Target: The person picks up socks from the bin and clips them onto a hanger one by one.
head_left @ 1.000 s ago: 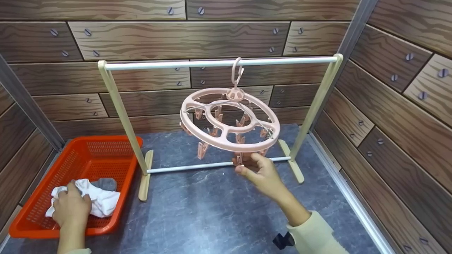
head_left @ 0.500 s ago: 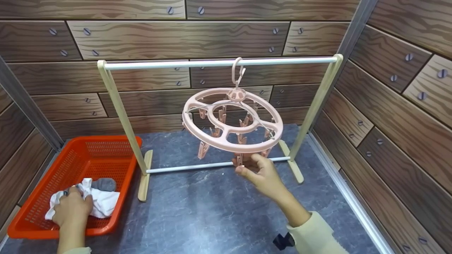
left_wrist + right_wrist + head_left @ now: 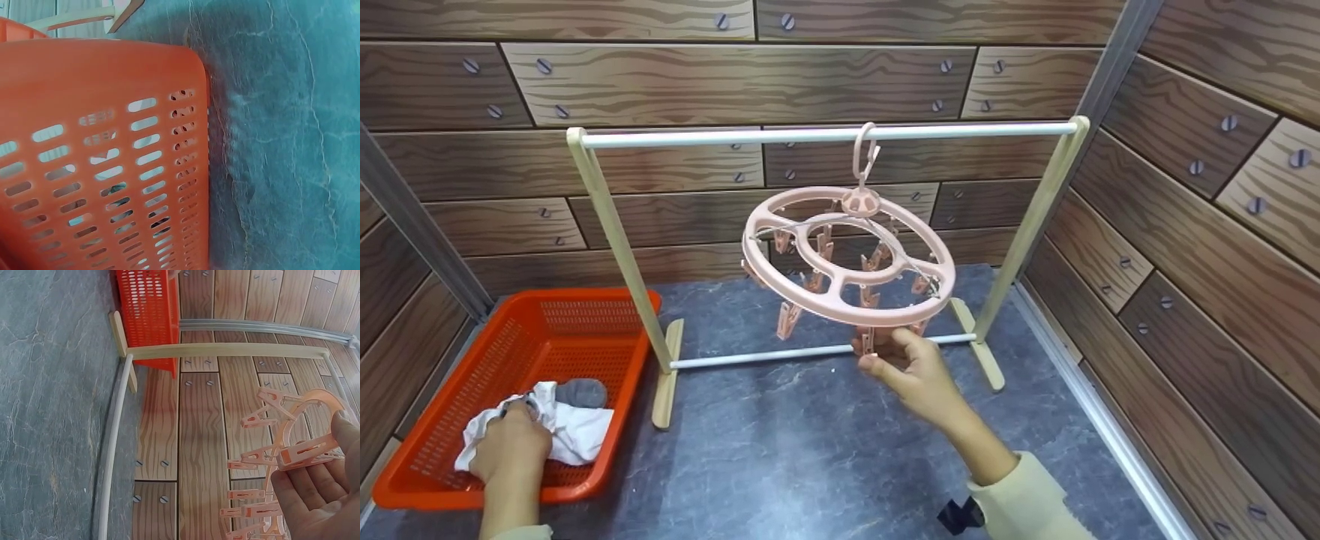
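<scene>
A pink round clip hanger hangs by its hook, its ring tilted, with several clothes pegs below. My right hand pinches the handle end of the front clothes peg between thumb and fingers. In the right wrist view, the thumb lies over that peg and the fingers sit under it. My left hand reaches into the orange basket, its bent fingers gripping a white sock; the fingertips are hidden in the fabric. Beside it lies a grey, rounded sock end.
The hanger's hook sits on the white top bar of a rack with pale wooden legs. A lower bar crosses near the floor. Wood-patterned walls enclose the dark marbled surface. The basket wall fills much of the left wrist view.
My left fingers have curled further into the white sock, bunching it, and grey fabric shows at the fingertips. The hanger swung slightly right and back while my right hand stayed on the peg.
</scene>
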The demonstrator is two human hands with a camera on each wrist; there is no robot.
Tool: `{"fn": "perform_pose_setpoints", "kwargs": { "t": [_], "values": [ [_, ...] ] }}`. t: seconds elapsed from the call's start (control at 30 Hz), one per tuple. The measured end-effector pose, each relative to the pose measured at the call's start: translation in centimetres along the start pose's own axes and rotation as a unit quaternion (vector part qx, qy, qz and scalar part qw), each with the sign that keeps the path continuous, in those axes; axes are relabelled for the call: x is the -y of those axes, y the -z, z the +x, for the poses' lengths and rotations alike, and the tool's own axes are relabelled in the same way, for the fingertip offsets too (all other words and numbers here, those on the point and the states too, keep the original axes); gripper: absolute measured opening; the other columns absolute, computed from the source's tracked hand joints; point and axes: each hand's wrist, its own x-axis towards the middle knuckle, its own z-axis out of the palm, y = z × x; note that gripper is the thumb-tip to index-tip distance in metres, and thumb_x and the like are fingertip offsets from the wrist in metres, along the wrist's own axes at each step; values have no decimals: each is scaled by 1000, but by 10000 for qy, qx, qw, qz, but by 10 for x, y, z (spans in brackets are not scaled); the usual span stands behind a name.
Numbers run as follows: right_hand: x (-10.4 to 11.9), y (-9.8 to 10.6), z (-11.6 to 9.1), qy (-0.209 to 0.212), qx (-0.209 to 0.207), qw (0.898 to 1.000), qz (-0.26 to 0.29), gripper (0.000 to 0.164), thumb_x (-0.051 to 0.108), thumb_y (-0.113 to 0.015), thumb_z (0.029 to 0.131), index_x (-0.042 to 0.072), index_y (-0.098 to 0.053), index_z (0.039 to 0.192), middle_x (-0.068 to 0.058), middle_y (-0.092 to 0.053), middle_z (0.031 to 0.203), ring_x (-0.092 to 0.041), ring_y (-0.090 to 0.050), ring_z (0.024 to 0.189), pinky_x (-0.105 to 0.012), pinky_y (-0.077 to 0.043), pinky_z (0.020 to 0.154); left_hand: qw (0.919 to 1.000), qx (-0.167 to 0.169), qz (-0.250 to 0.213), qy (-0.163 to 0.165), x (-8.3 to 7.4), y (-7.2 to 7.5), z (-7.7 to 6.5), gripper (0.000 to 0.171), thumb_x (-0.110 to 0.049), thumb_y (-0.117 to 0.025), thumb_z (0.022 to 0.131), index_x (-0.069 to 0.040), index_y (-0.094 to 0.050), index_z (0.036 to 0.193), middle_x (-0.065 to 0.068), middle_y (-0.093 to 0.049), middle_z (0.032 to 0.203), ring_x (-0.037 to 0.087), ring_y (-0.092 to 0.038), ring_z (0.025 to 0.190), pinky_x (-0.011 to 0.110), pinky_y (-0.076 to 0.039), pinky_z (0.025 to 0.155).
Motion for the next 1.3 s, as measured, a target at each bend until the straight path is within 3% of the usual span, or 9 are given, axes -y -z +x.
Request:
{"fn": "perform_pose_setpoints", "kwargs": {
  "t": [0.17,0.33,0.53,0.67,0.93,1.1,1.3],
  "values": [
    [-1,0,0,-23,34,10000,-5,29,-2,-70,88,-6,-64,116,-25,-70,111,-40,-68,103,-31,-58,87,10000,-29,-1,15,0,-1,1,56,-26,-50,98,14,-33,134,47,-40,125,69,-44,110,75,-41,84],
    [-2,1,1,67,74,9999,-71,28,3,-72,88,-5,-66,114,-20,-72,109,-31,-70,100,-33,-58,86,9998,-189,-97,-50,1,-2,0,47,-20,-46,98,12,-37,132,47,-42,125,70,-44,110,76,-40,84],
    [-3,1,2,198,168,9996,-82,30,1,-71,89,-7,-64,117,-19,-72,108,-17,-71,98,-33,-59,85,9963,-822,-185,-182,0,-2,-3,40,-25,-42,97,9,-50,118,42,-52,116,64,-51,103,72,-43,75],
    [-3,2,3,225,173,9996,-57,29,1,-70,89,-8,-64,116,-21,-71,108,-18,-71,96,-33,-59,84,9880,-1419,-505,-334,-4,-2,-8,35,-27,-42,97,4,-54,109,35,-55,111,59,-53,100,70,-44,71],
    [-2,2,3,262,138,9996,-33,30,0,-70,90,-8,-63,118,-24,-71,109,-16,-70,96,-32,-60,83,9605,-2319,-1371,-703,-12,6,-21,33,-24,-41,104,2,-52,121,31,-54,121,60,-50,105,72,-40,81],
    [0,2,2,115,65,9999,-29,32,-2,-69,89,-9,-62,120,-24,-70,110,-29,-70,98,-32,-59,84,9498,-2493,-1618,-980,-21,14,-27,31,-24,-38,106,-3,-48,126,35,-59,117,63,-52,100,71,-39,78],
    [0,0,3,31,71,10000,-59,32,0,-70,89,-8,-63,119,-19,-72,109,-19,-70,96,-32,-59,84,9373,-2716,-1774,-1271,-36,23,-37,29,-26,-35,106,-9,-46,127,38,-61,100,64,-55,90,67,-38,67]
  ]
}}
